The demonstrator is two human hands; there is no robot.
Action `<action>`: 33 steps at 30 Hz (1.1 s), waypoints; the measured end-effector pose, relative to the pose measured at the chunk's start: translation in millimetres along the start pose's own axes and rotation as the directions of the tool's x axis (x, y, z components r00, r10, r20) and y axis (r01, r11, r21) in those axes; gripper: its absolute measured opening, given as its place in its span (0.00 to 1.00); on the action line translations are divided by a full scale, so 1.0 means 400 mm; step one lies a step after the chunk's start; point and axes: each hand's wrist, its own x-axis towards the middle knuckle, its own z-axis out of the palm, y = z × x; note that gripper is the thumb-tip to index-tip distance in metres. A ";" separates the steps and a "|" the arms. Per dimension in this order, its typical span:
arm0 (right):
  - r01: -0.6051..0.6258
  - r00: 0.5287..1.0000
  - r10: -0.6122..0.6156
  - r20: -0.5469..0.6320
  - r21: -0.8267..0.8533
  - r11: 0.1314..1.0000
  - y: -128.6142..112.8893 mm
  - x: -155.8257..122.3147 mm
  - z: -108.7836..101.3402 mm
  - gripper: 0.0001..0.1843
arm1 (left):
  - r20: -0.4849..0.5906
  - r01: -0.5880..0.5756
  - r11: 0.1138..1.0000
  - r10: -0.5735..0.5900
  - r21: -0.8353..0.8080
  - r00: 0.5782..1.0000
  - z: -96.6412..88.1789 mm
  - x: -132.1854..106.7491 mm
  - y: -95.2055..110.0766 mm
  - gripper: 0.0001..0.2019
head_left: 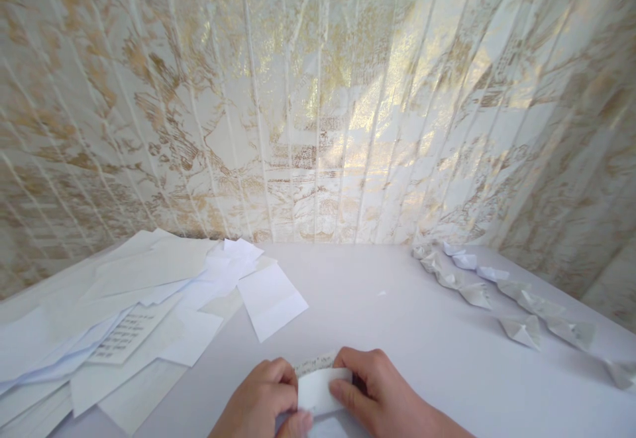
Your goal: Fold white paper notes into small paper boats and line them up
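Between my hands, low in the middle of the head view, is a small sheet of paper (pixel 320 390), partly folded. Its upper strip carries dark printed marks and the front face is plain white. My left hand (pixel 271 395) grips its left edge with fingers curled and the thumb low in front. On the right edge, my right hand (pixel 372 385) pinches it, thumb on the front face and fingers behind. The lower part of the paper runs out of the picture.
A loose pile of white paper sheets (pixel 149 272) covers the left of the white table (pixel 358 292). Two rows of small folded paper boats (pixel 521 330) stand along the right. A tiny paper scrap (pixel 381 293) lies mid-table. A patterned curtain (pixel 318 126) hangs behind.
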 end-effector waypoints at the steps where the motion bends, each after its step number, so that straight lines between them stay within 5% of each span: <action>1: -0.009 1.000 0.009 -0.009 0.004 1.000 0.000 0.003 0.005 0.07 | 0.013 0.038 0.999 -0.037 -0.021 0.999 -0.002 0.005 0.000 0.10; 9: -0.021 0.991 -0.001 -0.134 -0.160 0.987 -0.004 0.007 0.024 0.05 | 0.005 0.199 0.980 -0.199 0.000 0.980 -0.008 0.016 0.009 0.04; 13: 0.085 0.990 -0.096 -0.099 -0.111 0.990 0.005 0.008 0.024 0.10 | -0.034 0.280 0.960 -0.280 0.013 0.960 -0.014 0.017 0.023 0.15; 20: 0.141 0.988 -0.150 -0.047 -0.154 0.978 0.006 0.009 0.022 0.10 | 0.024 0.268 0.963 -0.269 0.033 0.963 -0.018 0.024 0.021 0.13; 29: 0.284 0.959 -0.282 0.035 -0.073 0.956 0.025 0.001 0.019 0.10 | 0.121 0.183 0.968 -0.164 -0.170 0.979 -0.020 0.018 0.025 0.12; 33: 0.284 0.954 -0.293 -0.058 -0.124 0.951 0.021 0.004 0.017 0.08 | 0.064 0.121 0.811 -0.103 -0.573 0.993 0.004 0.035 0.003 0.10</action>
